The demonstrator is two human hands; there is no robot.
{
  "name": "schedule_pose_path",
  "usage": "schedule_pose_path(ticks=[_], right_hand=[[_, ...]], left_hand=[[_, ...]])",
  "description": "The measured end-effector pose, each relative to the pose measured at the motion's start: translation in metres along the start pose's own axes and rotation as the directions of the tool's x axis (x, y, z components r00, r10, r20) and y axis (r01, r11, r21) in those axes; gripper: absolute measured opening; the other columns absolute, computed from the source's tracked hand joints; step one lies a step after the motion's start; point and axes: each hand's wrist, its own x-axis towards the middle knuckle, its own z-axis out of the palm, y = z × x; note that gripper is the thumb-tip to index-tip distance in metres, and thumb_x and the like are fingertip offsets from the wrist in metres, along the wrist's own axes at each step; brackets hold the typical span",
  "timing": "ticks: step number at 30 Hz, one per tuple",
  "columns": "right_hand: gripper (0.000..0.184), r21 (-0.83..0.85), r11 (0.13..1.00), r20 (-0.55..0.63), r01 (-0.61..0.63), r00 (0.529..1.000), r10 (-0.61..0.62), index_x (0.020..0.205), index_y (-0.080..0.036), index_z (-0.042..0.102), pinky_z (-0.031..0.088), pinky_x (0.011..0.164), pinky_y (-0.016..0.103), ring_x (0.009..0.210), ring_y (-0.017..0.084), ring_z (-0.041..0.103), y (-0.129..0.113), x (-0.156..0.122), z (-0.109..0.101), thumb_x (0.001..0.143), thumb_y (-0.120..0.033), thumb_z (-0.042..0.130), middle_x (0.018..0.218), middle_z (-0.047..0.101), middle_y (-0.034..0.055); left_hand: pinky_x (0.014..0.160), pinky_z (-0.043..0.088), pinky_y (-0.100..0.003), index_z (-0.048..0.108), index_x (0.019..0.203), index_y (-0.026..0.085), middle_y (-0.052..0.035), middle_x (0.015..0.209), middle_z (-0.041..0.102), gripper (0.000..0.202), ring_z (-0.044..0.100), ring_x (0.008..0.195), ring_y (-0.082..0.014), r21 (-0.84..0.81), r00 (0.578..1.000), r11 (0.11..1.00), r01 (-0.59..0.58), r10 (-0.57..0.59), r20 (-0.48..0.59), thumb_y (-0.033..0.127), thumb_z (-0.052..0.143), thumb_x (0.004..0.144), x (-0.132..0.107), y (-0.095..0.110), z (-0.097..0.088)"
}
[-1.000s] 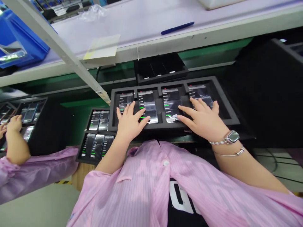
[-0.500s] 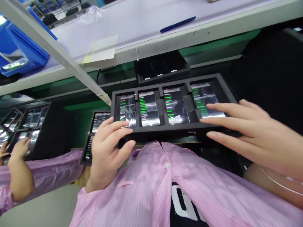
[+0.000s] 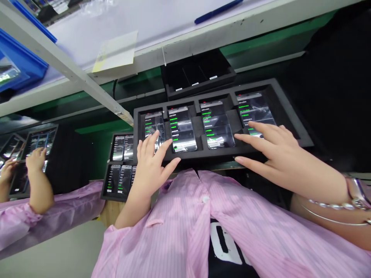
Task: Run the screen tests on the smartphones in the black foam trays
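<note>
A black foam tray (image 3: 292,119) lies in front of me with several phones in its slots, their screens lit with green text. My left hand (image 3: 152,166) rests open on the tray's near left part, fingertips on the leftmost phone (image 3: 153,125). My right hand (image 3: 278,152) is open, fingers stretched over the near right part, fingertips at the lower edge of the rightmost phone (image 3: 255,110). Two more phones (image 3: 182,123) (image 3: 217,119) lie between the hands. A watch and bracelets sit on my right wrist.
A second black tray (image 3: 120,170) with phones sits lower left, and an empty black tray (image 3: 197,77) behind. A co-worker's hand (image 3: 36,160) in a pink sleeve touches another tray at far left. Above runs a shelf with a blue pen (image 3: 217,11), paper and blue bin (image 3: 17,69).
My hands drew back from the tray half a second ago and now lie on it again, the left on the leftmost phone, the right by the rightmost one. The view shifted slightly.
</note>
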Motion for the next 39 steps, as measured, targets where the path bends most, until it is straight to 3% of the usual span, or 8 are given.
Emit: schedule_pose_path(ticks=[4,9,17,22,26,30,33,39], right_hand=[[0.061,0.053,0.999,-0.008,0.009,1.000,-0.009,0.155,-0.025,0.050,0.030,0.123,0.073,0.153,0.041,0.039,-0.001,0.004,0.005,0.105,-0.059,0.044,0.162,0.046,0.0166],[0.063,0.108,0.993,-0.018,0.057,0.998,-0.055,0.157,-0.022,0.047,0.030,0.124,0.071,0.155,0.041,0.037,-0.004,0.018,0.014,0.104,-0.055,0.047,0.161,0.048,0.0170],[0.055,0.113,0.988,-0.061,0.103,0.993,-0.096,0.145,-0.018,0.058,0.024,0.126,0.071,0.151,0.041,0.043,-0.014,0.049,0.035,0.103,-0.053,0.047,0.153,0.058,0.0173],[0.049,0.076,0.996,-0.127,0.046,0.991,-0.036,0.138,-0.022,0.064,0.027,0.126,0.067,0.143,0.039,0.052,-0.019,0.049,0.039,0.104,-0.053,0.048,0.142,0.065,0.0158],[0.047,0.056,0.998,-0.051,0.001,0.999,0.001,0.133,-0.031,0.069,0.028,0.122,0.074,0.139,0.042,0.052,-0.016,0.034,0.022,0.104,-0.058,0.044,0.142,0.060,0.0149],[0.053,-0.018,1.000,0.050,-0.020,0.999,0.021,0.129,-0.029,0.073,0.030,0.112,0.085,0.135,0.053,0.049,-0.007,0.028,0.013,0.100,-0.066,0.047,0.147,0.053,0.0187],[0.054,-0.064,0.997,0.053,-0.037,0.998,0.041,0.126,-0.029,0.074,0.031,0.106,0.087,0.134,0.056,0.047,0.005,0.044,0.016,0.097,-0.068,0.053,0.150,0.050,0.0192],[0.055,-0.050,0.993,-0.018,-0.105,0.994,0.104,0.126,-0.030,0.074,0.029,0.109,0.085,0.136,0.056,0.046,0.034,0.095,0.029,0.094,-0.073,0.060,0.155,0.047,0.0181]], left_hand=[[0.131,0.022,-0.065,0.060,0.146,0.028,-0.0138,0.167,0.043,0.055,0.036,0.157,-0.0379,-0.002,1.000,1.000,0.004,-0.004,-0.030,0.056,0.061,0.100,0.005,-0.003,0.008],[0.131,0.021,-0.064,0.059,0.147,0.026,-0.0143,0.165,0.046,0.058,0.034,0.157,-0.0391,0.003,0.999,1.000,0.007,-0.007,-0.054,0.057,0.062,0.099,0.019,-0.003,0.015],[0.131,0.018,-0.065,0.059,0.145,0.023,-0.0141,0.162,0.050,0.062,0.030,0.158,-0.0399,0.011,0.998,0.999,0.035,-0.034,-0.058,0.062,0.061,0.097,0.043,-0.004,0.035],[0.132,0.016,-0.064,0.070,0.126,0.026,-0.0105,0.157,0.056,0.045,0.037,0.155,-0.0370,-0.002,0.997,0.999,0.053,-0.053,-0.063,0.059,0.061,0.098,0.038,-0.003,0.033],[0.130,0.014,-0.071,0.068,0.136,0.031,-0.0114,0.166,0.044,0.051,0.034,0.155,-0.0400,0.018,0.998,1.000,0.024,-0.025,0.063,0.062,0.066,0.095,0.020,0.005,0.015],[0.126,0.014,-0.079,0.065,0.143,0.032,-0.0157,0.166,0.040,0.063,0.039,0.150,-0.0439,0.045,0.976,0.999,-0.007,-0.003,0.216,0.069,0.068,0.091,0.014,0.010,0.004],[0.124,0.013,-0.083,0.066,0.143,0.034,-0.0147,0.166,0.040,0.066,0.041,0.148,-0.0470,0.075,0.969,0.997,0.027,-0.044,0.244,0.071,0.069,0.088,0.033,0.005,0.008],[0.123,0.012,-0.083,0.067,0.142,0.036,-0.0118,0.166,0.041,0.067,0.041,0.147,-0.0521,0.075,0.974,0.992,0.103,-0.116,0.192,0.075,0.065,0.088,0.099,-0.023,0.029]])
